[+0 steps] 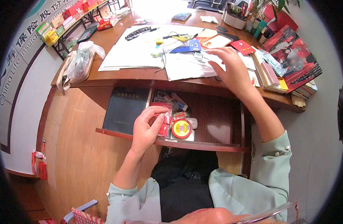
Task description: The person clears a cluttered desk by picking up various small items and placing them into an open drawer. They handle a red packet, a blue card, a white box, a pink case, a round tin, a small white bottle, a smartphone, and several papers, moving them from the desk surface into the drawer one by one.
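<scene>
**Two hands, one open drawer**

At the centre of the frame, a wooden desk drawer (pixel 216 123) stands pulled open, and the left hand (pixel 147 128) reaches into it. Its fingers are curled and pinched on a small red packet (pixel 164 118) at the drawer's middle; the thumb presses against the packet's glossy wrapping. Just to the right of that packet lies one round tin (pixel 182 128), flat, with a red rim and a yellow face, resting on a small white box (pixel 192 123). One dark hardcover book (pixel 126 108), rectangular and matte, fills the drawer's left part. Behind the packet sits a jumble of small cartons, too crowded to count.

Higher up, right of centre, the right hand (pixel 231 69) lies spread and flat on loose white papers (pixel 186 63) on the wooden desk (pixel 115 80), fingers apart, gripping nothing. One small red booklet (pixel 243 47) lies just beyond it. At the upper right, one stack of glossy red magazines (pixel 294 59) leans over the desk edge. At the upper left, one clear crinkled plastic bag (pixel 80 59) rests on the desk's corner.
</scene>
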A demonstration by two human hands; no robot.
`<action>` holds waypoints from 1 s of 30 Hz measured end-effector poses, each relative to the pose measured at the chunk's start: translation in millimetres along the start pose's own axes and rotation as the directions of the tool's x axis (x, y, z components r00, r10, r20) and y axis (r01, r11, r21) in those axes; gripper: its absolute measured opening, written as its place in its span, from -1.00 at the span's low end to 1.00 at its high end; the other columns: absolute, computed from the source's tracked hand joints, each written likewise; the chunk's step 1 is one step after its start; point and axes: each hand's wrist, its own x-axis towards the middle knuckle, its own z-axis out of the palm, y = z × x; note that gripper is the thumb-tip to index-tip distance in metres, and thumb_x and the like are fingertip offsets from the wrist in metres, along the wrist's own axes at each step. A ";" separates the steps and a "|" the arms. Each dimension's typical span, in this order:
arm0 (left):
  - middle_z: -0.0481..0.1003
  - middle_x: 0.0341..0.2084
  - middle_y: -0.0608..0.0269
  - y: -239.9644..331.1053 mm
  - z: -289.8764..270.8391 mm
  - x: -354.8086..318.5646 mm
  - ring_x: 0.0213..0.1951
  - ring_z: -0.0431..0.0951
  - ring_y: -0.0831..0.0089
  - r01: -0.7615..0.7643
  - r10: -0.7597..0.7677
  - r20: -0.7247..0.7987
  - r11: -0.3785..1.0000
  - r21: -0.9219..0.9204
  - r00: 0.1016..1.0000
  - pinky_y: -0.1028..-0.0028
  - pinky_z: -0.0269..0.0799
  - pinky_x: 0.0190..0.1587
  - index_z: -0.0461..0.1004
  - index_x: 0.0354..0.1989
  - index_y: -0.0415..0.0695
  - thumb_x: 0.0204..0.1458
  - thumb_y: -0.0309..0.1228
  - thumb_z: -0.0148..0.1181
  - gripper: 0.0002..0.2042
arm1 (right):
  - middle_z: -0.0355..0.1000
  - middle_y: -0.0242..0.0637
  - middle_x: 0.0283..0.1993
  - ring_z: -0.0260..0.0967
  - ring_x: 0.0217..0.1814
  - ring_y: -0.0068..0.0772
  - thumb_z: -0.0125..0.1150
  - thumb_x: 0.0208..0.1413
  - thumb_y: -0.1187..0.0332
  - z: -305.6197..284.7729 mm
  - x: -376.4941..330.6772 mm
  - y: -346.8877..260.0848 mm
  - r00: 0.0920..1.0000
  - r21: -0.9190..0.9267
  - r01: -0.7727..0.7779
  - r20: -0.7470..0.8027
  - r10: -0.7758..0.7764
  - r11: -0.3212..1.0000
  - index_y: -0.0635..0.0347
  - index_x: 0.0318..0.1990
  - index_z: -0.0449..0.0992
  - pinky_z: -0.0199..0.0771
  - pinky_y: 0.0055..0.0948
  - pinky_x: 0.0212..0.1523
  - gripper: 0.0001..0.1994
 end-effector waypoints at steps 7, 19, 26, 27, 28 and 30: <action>0.55 -0.17 0.09 4.5 -0.5 -2.2 -0.10 0.56 0.37 -0.025 0.026 -0.022 1.000 0.016 0.999 0.45 0.45 0.02 0.57 -0.17 -0.30 0.17 -0.50 0.13 -0.84 | 0.50 0.09 -0.05 0.41 0.09 0.03 0.35 0.06 0.23 5.2 18.0 27.6 0.951 -0.114 0.122 0.297 -0.083 0.986 0.32 0.07 0.50 0.39 -0.19 0.13 -0.54; 0.56 -0.19 0.10 6.9 0.8 -2.0 -0.13 0.58 0.37 -0.031 0.032 -0.040 0.999 0.014 0.999 0.45 0.47 0.00 0.57 -0.19 -0.30 0.16 -0.51 0.13 -0.85 | 0.54 0.01 -0.32 0.54 -0.18 0.01 0.09 0.02 0.46 21.7 35.2 24.6 0.928 -0.444 0.154 0.373 0.026 0.883 0.20 -0.17 0.57 0.53 -0.08 -0.14 -0.78; 0.56 -0.15 0.10 -2.0 -0.3 -2.4 -0.13 0.59 0.43 0.052 -0.054 -0.009 0.983 -0.176 0.998 0.47 0.51 -0.02 0.53 -0.09 -0.32 0.25 -0.46 0.07 -0.80 | 0.56 -0.12 -0.26 0.52 -0.10 -0.08 0.14 0.03 0.52 -38.2 45.0 17.3 0.991 -0.462 0.129 0.098 -0.094 0.878 0.20 -0.23 0.55 0.49 -0.17 -0.04 -0.86; 0.55 -0.13 0.07 5.9 0.8 -1.6 -0.13 0.60 0.43 0.095 -0.091 0.031 0.963 -0.253 0.995 0.48 0.52 -0.02 0.51 -0.05 -0.34 0.28 -0.42 0.04 -0.77 | 0.57 -0.13 -0.26 0.53 -0.11 -0.09 0.15 0.04 0.52 -43.6 42.2 16.6 0.991 -0.442 0.137 0.052 -0.127 0.887 0.20 -0.22 0.55 0.49 -0.17 -0.06 -0.86; 0.55 -0.12 0.05 12.4 2.7 -0.4 -0.13 0.60 0.43 0.141 -0.124 0.072 0.935 -0.327 0.990 0.49 0.53 -0.02 0.49 -0.02 -0.35 0.31 -0.39 0.01 -0.73 | 0.57 -0.14 -0.26 0.53 -0.12 -0.10 0.16 0.05 0.51 -47.5 39.3 16.0 0.987 -0.421 0.147 0.006 -0.159 0.895 0.19 -0.21 0.55 0.49 -0.17 -0.07 -0.85; 0.55 -0.12 0.01 21.5 13.6 3.5 -0.14 0.62 0.39 0.169 -0.121 0.130 0.867 -0.469 0.984 0.45 0.55 -0.01 0.47 -0.01 -0.38 0.33 -0.35 0.00 -0.70 | 0.57 -0.13 -0.22 0.53 -0.12 -0.09 0.17 0.06 0.52 -49.7 36.8 15.9 0.981 -0.386 0.156 -0.044 -0.188 0.909 0.20 -0.18 0.54 0.49 -0.17 -0.09 -0.84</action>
